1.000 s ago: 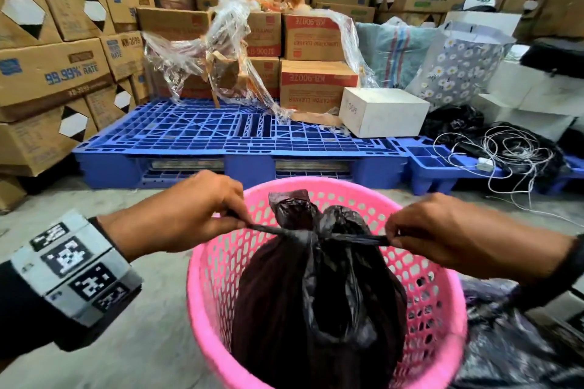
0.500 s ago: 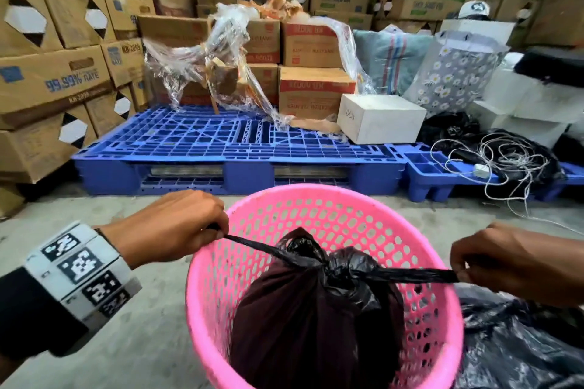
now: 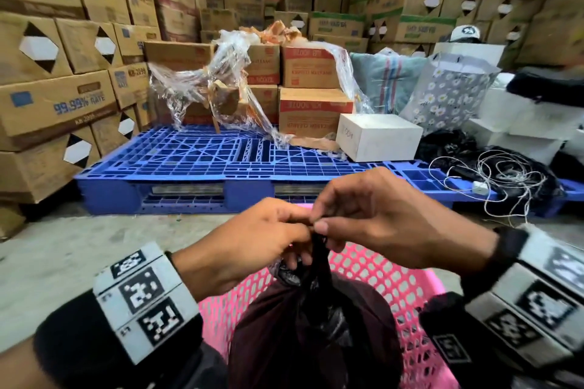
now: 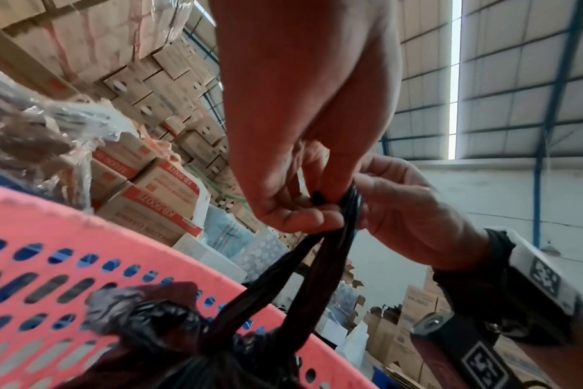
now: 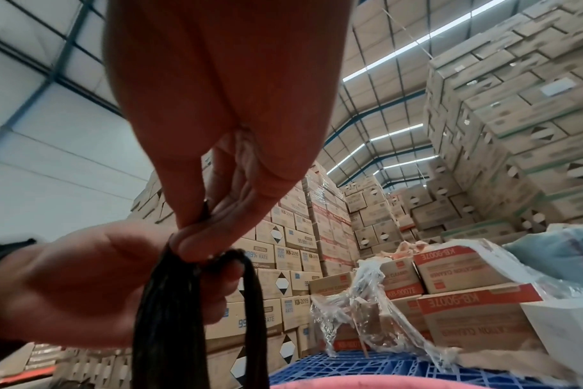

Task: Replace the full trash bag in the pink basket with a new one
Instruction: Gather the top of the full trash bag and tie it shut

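A full black trash bag (image 3: 313,331) sits in the pink mesh basket (image 3: 407,290), knotted at its neck (image 4: 217,342). Its two twisted ends (image 4: 320,263) rise from the knot to where my hands meet above the basket. My left hand (image 3: 297,232) pinches the ends between thumb and curled fingers. My right hand (image 3: 322,227) pinches them from the other side, fingertips touching the left hand's. In the right wrist view the right hand (image 5: 210,210) holds the black strands (image 5: 170,315) against the left hand (image 5: 84,289). The basket's lower part is hidden.
A blue plastic pallet (image 3: 205,161) lies just beyond the basket, carrying cartons, loose plastic wrap (image 3: 215,85) and a white box (image 3: 379,136). Stacked cardboard boxes (image 3: 47,104) wall the left and back. Tangled wire (image 3: 493,180) lies to the right. Concrete floor (image 3: 63,262) shows at left.
My hands had drawn the bag's two ends apart sideways, pulling the knot tight. Now they have come together over the basket, both pinching the ends upright. The camera has tipped closer.
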Available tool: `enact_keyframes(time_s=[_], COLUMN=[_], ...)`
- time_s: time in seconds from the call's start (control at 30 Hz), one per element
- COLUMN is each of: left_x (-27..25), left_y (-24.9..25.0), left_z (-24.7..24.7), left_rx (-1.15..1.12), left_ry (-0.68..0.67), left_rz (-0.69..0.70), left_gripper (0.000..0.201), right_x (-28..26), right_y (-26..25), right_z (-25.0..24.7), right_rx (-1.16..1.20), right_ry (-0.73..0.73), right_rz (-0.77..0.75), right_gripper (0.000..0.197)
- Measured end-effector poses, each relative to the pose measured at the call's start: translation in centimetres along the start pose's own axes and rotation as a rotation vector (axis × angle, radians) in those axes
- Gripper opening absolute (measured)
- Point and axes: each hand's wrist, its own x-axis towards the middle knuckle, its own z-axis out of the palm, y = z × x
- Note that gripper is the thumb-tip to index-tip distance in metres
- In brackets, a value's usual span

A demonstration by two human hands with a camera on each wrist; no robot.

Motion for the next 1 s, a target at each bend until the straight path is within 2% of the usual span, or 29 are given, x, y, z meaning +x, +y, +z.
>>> enact_keyframes(time_s=[0.1, 0.2, 0.27, 0.37, 0.43, 0.5, 0.63, 0.7, 0.77, 0.9, 1.0], left_x=[-0.4, -1.0, -1.1, -1.3, -1.4, -1.5, -1.4, -1.5, -1.6, -1.9, -2.6], left_y=[-0.4, -0.7, -0.8, -0.9, -0.9, -0.8, -0.8, -0.8, -0.7, -1.0, -1.0], left_z=[0.0, -0.2, -0.4, -1.0, -1.1, -1.1, -1.5, -1.8, -1.8, -1.1, -0.5], left_rx=[-0.086, 0.034, 0.07, 0.081, 0.099, 0.11, 0.06, 0.081, 0.142, 0.579, 0.758], left_ry=[0.042, 0.036, 0.05, 0.062, 0.047, 0.042, -0.021, -0.055, -0.03, 0.167, 0.235], left_rz=[-0.022, 0.023, 0.03, 0.014, -0.01, -0.055, -0.227, -0.229, -0.178, 0.067, 0.218], left_gripper=[0.014, 0.019, 0.028, 0.032, 0.027, 0.025, 0.022, 0.02, 0.015, 0.011, 0.016], right_x=[0.4, 0.6, 0.4, -0.3, -0.5, -0.7, -1.2, -1.2, -1.1, -0.9, -0.7], right_y=[0.2, 0.9, 1.5, 1.8, 1.8, 2.3, 1.9, 1.7, 1.8, 2.3, 2.1], right_z=[0.1, 0.5, 0.4, 0.4, 1.1, 1.7, 1.9, 2.1, 2.2, 2.0, 1.8], right_rx=[0.086, 0.142, 0.091, -0.118, -0.214, -0.307, -0.542, -0.62, -0.556, -0.331, -0.228], right_ry=[0.089, 0.166, 0.088, -0.162, -0.179, -0.109, -0.048, -0.057, -0.085, -0.084, -0.122], right_rz=[0.009, 0.053, 0.104, 0.103, 0.064, -0.004, -0.145, -0.224, -0.216, -0.072, -0.012], right_gripper=[0.008, 0.012, 0.014, 0.015, 0.008, 0.009, 0.006, 0.008, 0.011, 0.009, 0.007])
